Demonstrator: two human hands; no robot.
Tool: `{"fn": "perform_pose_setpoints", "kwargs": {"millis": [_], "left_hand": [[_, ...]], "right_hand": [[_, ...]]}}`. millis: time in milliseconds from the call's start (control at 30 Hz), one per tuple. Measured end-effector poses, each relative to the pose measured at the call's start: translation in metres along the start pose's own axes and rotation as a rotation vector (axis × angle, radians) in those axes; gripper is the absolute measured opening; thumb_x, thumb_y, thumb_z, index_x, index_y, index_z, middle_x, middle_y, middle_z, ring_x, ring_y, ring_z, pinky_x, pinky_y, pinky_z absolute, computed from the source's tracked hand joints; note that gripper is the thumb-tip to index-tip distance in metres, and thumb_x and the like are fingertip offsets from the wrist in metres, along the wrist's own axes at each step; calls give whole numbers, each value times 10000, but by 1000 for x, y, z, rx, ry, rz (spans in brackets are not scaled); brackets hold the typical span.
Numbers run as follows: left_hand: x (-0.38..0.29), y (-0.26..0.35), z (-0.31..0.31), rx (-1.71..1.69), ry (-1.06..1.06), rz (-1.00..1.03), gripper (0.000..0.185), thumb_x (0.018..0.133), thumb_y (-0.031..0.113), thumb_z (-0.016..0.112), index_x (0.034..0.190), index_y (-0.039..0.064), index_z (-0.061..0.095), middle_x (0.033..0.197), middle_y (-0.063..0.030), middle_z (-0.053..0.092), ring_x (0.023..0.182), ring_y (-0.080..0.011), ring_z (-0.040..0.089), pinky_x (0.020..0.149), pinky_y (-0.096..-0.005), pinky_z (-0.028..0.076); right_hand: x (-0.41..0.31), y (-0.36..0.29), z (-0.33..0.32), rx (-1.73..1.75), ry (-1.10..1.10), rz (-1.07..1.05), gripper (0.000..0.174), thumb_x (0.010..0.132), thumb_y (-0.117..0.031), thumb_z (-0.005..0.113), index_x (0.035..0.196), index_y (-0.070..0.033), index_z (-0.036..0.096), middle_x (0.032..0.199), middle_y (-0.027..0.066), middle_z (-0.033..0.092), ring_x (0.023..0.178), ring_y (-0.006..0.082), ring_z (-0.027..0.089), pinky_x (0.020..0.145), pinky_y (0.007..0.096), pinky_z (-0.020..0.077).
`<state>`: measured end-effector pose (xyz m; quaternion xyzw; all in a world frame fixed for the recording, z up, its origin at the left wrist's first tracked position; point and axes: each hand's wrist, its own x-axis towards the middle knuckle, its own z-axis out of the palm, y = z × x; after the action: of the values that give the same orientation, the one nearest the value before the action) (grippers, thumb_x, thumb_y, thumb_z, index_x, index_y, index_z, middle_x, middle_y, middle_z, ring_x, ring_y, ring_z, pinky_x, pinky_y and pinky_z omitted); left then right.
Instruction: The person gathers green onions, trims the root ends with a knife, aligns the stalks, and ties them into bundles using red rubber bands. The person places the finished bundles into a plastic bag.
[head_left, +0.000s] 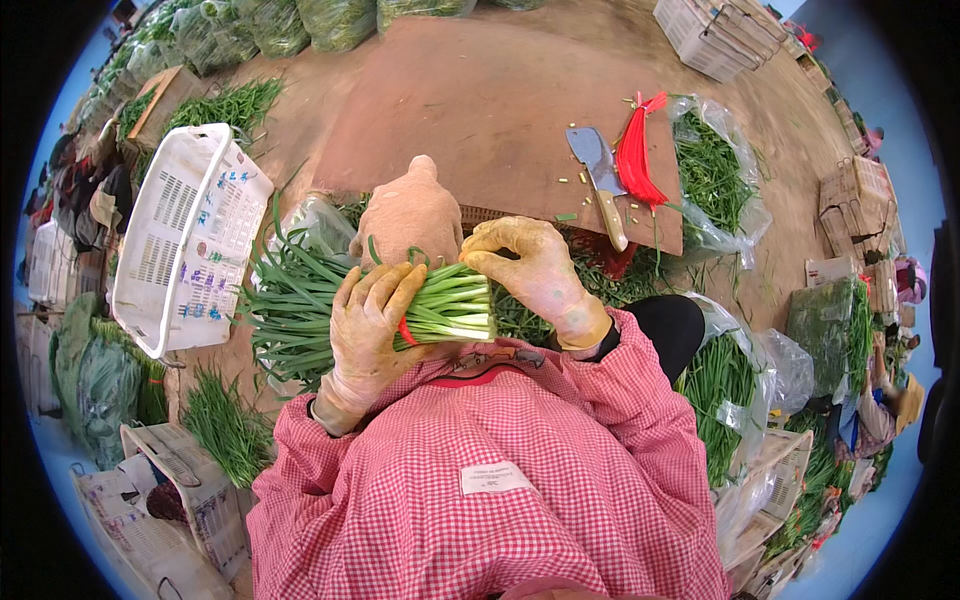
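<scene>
A bunch of green leafy stalks, seemingly garlic chives (300, 300), lies across my lap, its pale cut ends to the right and a red tie around it. My left hand (375, 330), in a stained thin glove, grips the bunch near the tie. My right hand (529, 270), gloved too, is at the upper corner of the cut ends, thumb and forefinger close together; whether a stalk is between them I cannot tell. Beyond the bunch, a cleaver (600, 180) with a wooden handle and a bundle of red ties (641, 154) lie on a brown board (480, 97).
A white plastic crate (217, 247) stands tilted at the left. Plastic bags of greens (716, 172) are at the right, with another open bag of greens (720, 375) nearer me. Loose greens (225, 424) lie on the floor. A co-worker (881, 405) sits at the far right.
</scene>
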<state>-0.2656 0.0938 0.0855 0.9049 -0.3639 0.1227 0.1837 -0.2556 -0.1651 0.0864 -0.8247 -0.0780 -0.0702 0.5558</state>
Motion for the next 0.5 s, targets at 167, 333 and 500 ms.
{"fn": "perform_pose_setpoints", "kwargs": {"millis": [167, 333, 500], "left_hand": [[-3, -1, 2, -1, -12, -19, 936, 618, 377, 892, 1459, 129, 565, 1432, -69, 582, 1345, -295, 526, 1184, -546, 349], [0, -1, 7, 15, -9, 30, 902, 613, 352, 860, 1432, 94, 588, 1407, -104, 602, 1335, -321, 537, 1191, -549, 336], [1, -1, 9, 63, 0, 73, 997, 535, 315, 868, 1451, 92, 543, 1385, -107, 588, 1332, -326, 528, 1196, -562, 326]], "right_hand": [[2, 0, -6, 124, 109, 87, 148, 880, -155, 769, 938, -22, 797, 946, 108, 769, 873, 231, 735, 821, 355, 566], [25, -13, -4, -287, -304, 27, 332, 821, -423, 794, 921, -108, 824, 888, 127, 776, 805, 285, 752, 766, 394, 587], [35, -20, 13, -391, -245, -24, 225, 748, -290, 763, 834, -87, 807, 811, 167, 742, 772, 335, 745, 730, 426, 583]]}}
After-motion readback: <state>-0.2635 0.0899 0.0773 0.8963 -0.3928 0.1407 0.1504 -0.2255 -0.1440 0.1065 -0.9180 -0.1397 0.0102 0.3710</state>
